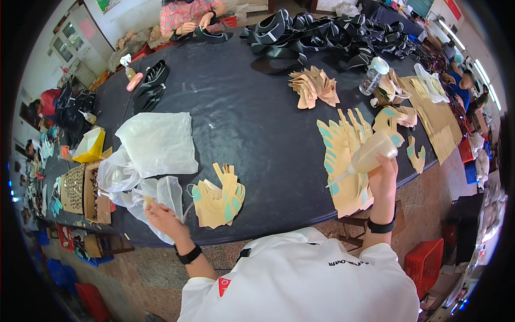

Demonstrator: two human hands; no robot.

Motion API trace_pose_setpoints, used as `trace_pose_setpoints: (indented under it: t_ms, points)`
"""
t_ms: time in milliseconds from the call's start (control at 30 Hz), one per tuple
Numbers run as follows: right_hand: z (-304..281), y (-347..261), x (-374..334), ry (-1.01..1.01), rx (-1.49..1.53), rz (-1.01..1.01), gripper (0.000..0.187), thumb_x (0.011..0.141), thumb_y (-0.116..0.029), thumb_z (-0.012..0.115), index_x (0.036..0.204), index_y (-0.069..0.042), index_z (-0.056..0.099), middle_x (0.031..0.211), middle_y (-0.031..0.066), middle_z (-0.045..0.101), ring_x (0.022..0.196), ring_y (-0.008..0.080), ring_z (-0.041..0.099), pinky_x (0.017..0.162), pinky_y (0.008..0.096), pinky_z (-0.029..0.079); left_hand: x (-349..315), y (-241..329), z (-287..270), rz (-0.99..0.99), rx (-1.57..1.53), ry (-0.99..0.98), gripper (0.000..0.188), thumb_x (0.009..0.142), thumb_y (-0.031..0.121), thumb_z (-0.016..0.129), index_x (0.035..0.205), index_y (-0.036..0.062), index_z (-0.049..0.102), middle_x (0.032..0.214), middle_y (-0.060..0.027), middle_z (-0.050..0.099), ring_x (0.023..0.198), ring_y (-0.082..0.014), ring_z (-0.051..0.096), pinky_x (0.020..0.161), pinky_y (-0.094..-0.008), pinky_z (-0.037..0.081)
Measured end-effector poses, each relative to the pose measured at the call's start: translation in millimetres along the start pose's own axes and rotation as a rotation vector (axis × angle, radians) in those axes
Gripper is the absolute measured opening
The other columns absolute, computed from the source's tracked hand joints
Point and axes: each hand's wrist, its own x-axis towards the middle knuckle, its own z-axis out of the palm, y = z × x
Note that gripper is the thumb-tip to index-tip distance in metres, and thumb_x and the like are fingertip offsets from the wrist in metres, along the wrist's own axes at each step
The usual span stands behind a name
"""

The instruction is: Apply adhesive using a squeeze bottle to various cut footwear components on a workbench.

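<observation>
Holding the bottle in our right fingers, tip at fanned tan pieces on the counter, we seem partway: the brown stack looks unworked; whether our blurred left fingers grip anything, we cannot tell

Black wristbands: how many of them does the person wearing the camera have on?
2. One black wristband is on the wrist of the left hand; the other black wristband is on the wrist of the right hand, which holds a squeeze bottle.
</observation>
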Motion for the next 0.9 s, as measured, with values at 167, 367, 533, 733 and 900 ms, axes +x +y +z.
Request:
trace_pose_setpoints:
  t_ms: [167,367,533,733,900]
  points:
    - [5.3,-9.2,2.8,-0.053,-0.386,-0.226,0.055,0.067,-0.005,0.069,0.115,0.005,0.044,0.105,0.0100,0.055,0.097,0.0178,0.053,0.086,0.0311,0.041,5.4,63.9,24.3,0.164,-0.072,-0.027,0.015,0.092,0.017,0.044,0.087,0.0033,0.047,0.060,0.0012,0.043,0.044,-0.0044,0.037,0.043,-0.0163,0.031]
    - [17.5,-3.5,2.0,-0.074,-0.434,-0.230,0.051,0.066,-0.007,0.072,0.110,0.005,0.049,0.100,0.0095,0.059,0.091,0.0173,0.056,0.084,0.0291,0.042,-21.8,72.0,54.3,-0.168,-0.293,-0.469,0.015,0.092,0.015,0.042,0.093,0.0021,0.048,0.062,-0.0019,0.050,0.035,-0.0064,0.038,0.032,-0.0184,0.030]
    - [24.0,-0.5,-0.5,-0.080,-0.343,-0.173,0.050,0.066,-0.006,0.070,0.110,0.005,0.049,0.101,0.0102,0.058,0.091,0.0174,0.056,0.084,0.0290,0.042,-42.5,71.8,77.3,-0.819,-1.183,-0.951,0.020,0.094,0.018,0.033,0.102,0.0014,0.041,0.055,-0.0007,0.040,0.033,-0.0064,0.035,0.029,-0.0186,0.027]
    - [21.3,-2.3,-7.8,-0.116,-0.202,-0.173,0.059,0.064,-0.020,0.071,0.112,0.006,0.047,0.100,0.0106,0.056,0.093,0.0192,0.055,0.084,0.0309,0.042,-63.2,108.4,92.5,-1.300,-1.961,-0.998,0.018,0.095,0.022,0.027,0.093,0.0056,0.035,0.053,-0.0022,0.034,0.030,-0.0078,0.031,0.029,-0.0203,0.024]
    - [15.5,-3.8,-11.8,-0.069,-0.207,-0.167,0.062,0.065,-0.023,0.071,0.113,0.005,0.045,0.101,0.0107,0.054,0.094,0.0199,0.054,0.083,0.0315,0.043,-69.7,114.7,105.9,-1.275,-1.972,-1.080,0.014,0.092,0.015,0.026,0.094,0.0040,0.034,0.053,-0.0038,0.037,0.029,-0.0091,0.035,0.027,-0.0199,0.028]
